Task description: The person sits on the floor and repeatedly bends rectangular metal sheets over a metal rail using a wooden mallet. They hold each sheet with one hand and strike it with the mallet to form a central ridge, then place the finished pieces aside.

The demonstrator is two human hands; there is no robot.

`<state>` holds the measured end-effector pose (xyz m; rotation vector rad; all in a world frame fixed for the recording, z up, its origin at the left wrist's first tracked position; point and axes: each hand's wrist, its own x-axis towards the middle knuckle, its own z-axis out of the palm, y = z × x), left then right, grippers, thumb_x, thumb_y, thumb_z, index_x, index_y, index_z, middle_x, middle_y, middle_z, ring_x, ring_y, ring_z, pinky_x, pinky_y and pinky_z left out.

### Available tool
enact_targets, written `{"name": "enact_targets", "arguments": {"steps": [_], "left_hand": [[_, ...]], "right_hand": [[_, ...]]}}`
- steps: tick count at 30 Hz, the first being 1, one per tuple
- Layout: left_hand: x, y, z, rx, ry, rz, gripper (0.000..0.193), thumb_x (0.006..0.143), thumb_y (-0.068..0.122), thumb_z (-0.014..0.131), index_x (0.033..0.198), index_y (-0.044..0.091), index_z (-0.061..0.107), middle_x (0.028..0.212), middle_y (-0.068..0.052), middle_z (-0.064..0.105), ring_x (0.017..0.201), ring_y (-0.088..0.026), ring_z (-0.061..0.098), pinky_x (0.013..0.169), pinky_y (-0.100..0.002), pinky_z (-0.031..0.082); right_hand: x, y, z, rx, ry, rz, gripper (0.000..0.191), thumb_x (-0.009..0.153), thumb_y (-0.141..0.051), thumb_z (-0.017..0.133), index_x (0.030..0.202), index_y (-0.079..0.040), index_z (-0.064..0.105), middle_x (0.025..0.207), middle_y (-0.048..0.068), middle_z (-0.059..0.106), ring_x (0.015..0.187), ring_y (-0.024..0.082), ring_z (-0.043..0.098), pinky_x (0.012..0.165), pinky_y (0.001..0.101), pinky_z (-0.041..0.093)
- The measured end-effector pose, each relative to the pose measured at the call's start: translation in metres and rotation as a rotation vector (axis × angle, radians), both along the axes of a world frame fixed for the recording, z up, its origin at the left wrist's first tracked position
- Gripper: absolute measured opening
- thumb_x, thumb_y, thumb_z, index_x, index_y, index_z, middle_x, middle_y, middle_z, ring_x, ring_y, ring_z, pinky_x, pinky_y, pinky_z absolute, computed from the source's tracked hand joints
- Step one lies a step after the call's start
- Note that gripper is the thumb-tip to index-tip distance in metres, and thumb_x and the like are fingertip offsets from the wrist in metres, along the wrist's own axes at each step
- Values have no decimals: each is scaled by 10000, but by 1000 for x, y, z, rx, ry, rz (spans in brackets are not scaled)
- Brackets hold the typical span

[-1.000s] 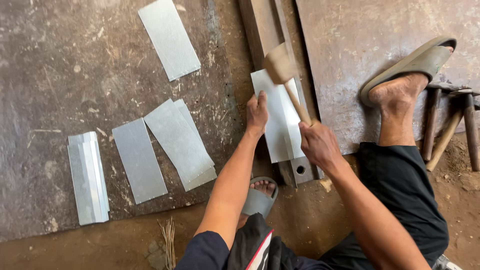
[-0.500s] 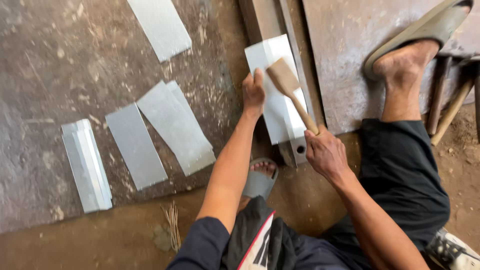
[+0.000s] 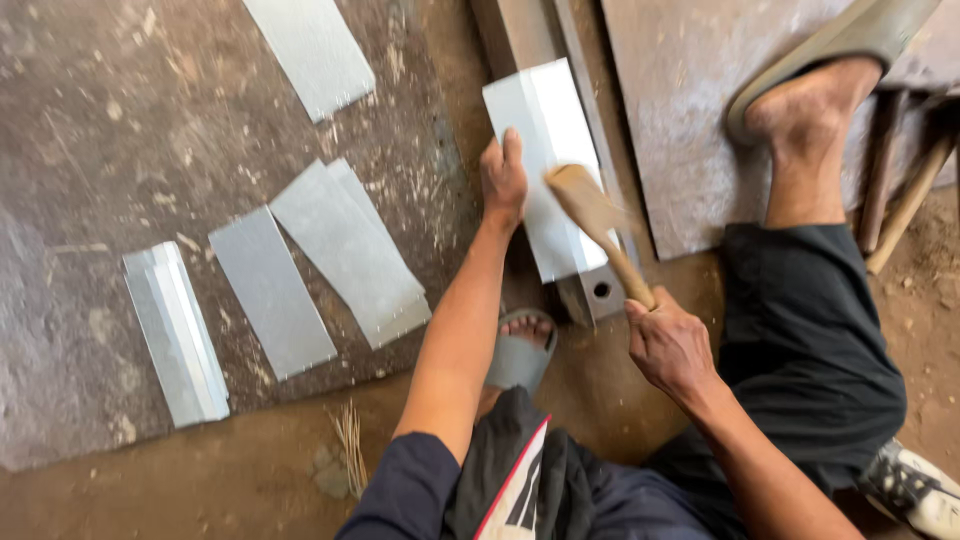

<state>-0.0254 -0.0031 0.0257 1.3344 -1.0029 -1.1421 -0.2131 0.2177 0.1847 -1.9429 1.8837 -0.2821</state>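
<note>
My left hand [image 3: 503, 182] presses flat the metal sheet [image 3: 548, 165] on the steel bar [image 3: 590, 292]; my right hand [image 3: 668, 345] grips the wooden mallet [image 3: 592, 212]. I should strike squarely along the edge, away from my fingers.

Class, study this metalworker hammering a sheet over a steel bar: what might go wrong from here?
1. The left hand presses the metal sheet right beside the wooden mallet; a stray blow could hit its fingers.
2. The sheet's thin edges might cut that bare hand.
3. The right hand grips only the handle's end, so the mallet could twist.
</note>
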Motion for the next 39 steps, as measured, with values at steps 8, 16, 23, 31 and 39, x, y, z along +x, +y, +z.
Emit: {"name": "enact_targets", "arguments": {"steps": [8, 16, 23, 31, 39], "left_hand": [[-1, 3, -3, -56, 13, 3, 441, 1082, 369, 456, 1010, -54, 556, 854, -80, 573, 800, -187, 497, 750, -401, 473], [4, 0, 10, 76, 20, 3, 483, 1080, 367, 457, 1104, -78, 642, 898, -116, 657, 832, -209, 590, 785, -380, 507], [10, -1, 18, 76, 36, 0, 530, 1058, 411, 448, 1161, -71, 644, 928, -137, 679, 851, -208, 607, 802, -392, 511], [12, 1, 23, 24, 56, -31, 574, 1061, 481, 457, 1153, -53, 647, 975, -136, 694, 888, -220, 624, 807, -409, 531], [16, 5, 37, 159, 181, 0, 462, 1061, 368, 481, 1191, -48, 632, 993, -78, 674, 896, -179, 609, 805, -386, 513]], "right_hand": [[-15, 30, -22, -121, -142, -22, 286, 1017, -186, 544, 825, 13, 619, 712, 215, 569, 638, 427, 594, 585, 485, 479], [15, -26, -7, -234, -275, -39, 312, 1048, -187, 483, 856, 22, 611, 843, 243, 596, 681, 435, 607, 614, 499, 483], [19, -72, -23, -292, -209, -11, 377, 1071, -230, 483, 821, 31, 590, 842, 249, 591, 719, 468, 604, 654, 530, 487], [9, -71, -27, -290, -233, -24, 465, 1100, -272, 464, 771, 25, 605, 795, 222, 593, 663, 414, 597, 633, 487, 488], [-75, -54, -84, 380, -510, -571, 601, 1176, -463, 518, 893, 31, 710, 737, 221, 598, 659, 332, 544, 667, 518, 445]]}}
